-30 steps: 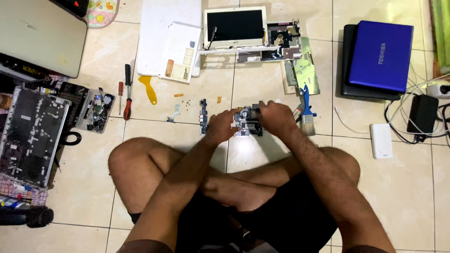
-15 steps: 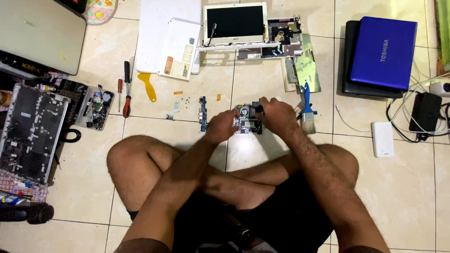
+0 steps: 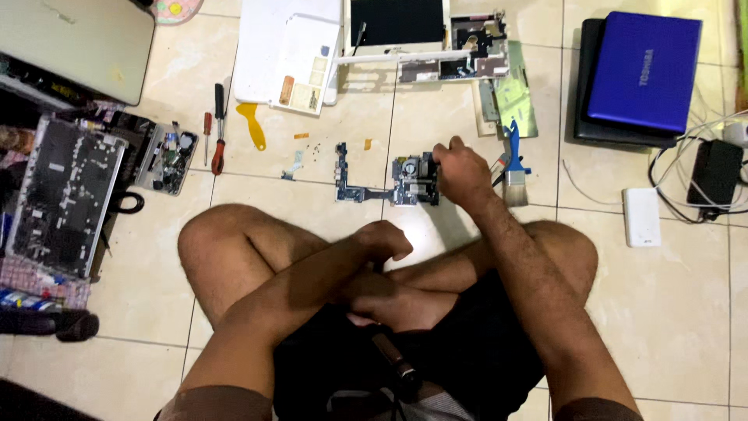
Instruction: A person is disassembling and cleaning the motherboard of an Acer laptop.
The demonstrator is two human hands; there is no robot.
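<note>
I sit cross-legged on a tiled floor. A small blue L-shaped circuit board (image 3: 365, 192) with a fan block lies flat on the tiles in front of my knees. My right hand (image 3: 463, 176) reaches forward and grips the board's right end. Pulled back over my crossed shin, my left hand (image 3: 383, 240) has its fingers curled and holds nothing. A blue-handled brush (image 3: 514, 167) lies just right of my right hand.
An opened white laptop (image 3: 397, 23) and its loose white cover (image 3: 284, 54) lie ahead. A blue laptop (image 3: 643, 70), black adapter (image 3: 713, 171) and white box (image 3: 640, 217) sit right. Screwdrivers (image 3: 219, 132), a yellow pry tool (image 3: 253, 125), a keyboard frame (image 3: 66, 195) and silver laptop (image 3: 74, 39) lie left.
Both hands held the board up before. Now it rests on the floor, my left hand has let go and drawn back to my legs, and my right hand stays on it.
</note>
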